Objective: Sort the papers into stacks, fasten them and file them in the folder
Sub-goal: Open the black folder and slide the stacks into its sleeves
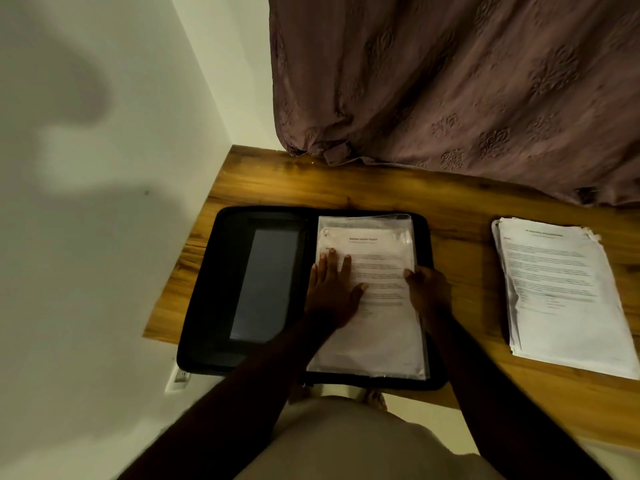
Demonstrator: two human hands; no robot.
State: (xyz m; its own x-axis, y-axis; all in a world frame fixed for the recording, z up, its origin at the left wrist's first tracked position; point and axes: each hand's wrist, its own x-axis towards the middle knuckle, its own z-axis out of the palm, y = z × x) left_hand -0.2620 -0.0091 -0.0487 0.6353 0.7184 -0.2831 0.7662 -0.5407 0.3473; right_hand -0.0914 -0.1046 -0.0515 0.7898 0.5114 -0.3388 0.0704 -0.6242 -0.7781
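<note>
Forearms come in from the bottom over a beige lap, down to the black folder lying open on the wooden table; left hand is flat on the papers in the folder's right half, fingers spread, I'd guess to pin them so nothing slides; right hand sits at their right edge with the thumb on top, but it's too dark to tell if it's pinching the clear sleeve or just nudging it; looks like squaring-up to me; second stack lies well off to the right on the table, not filed yet.
</note>
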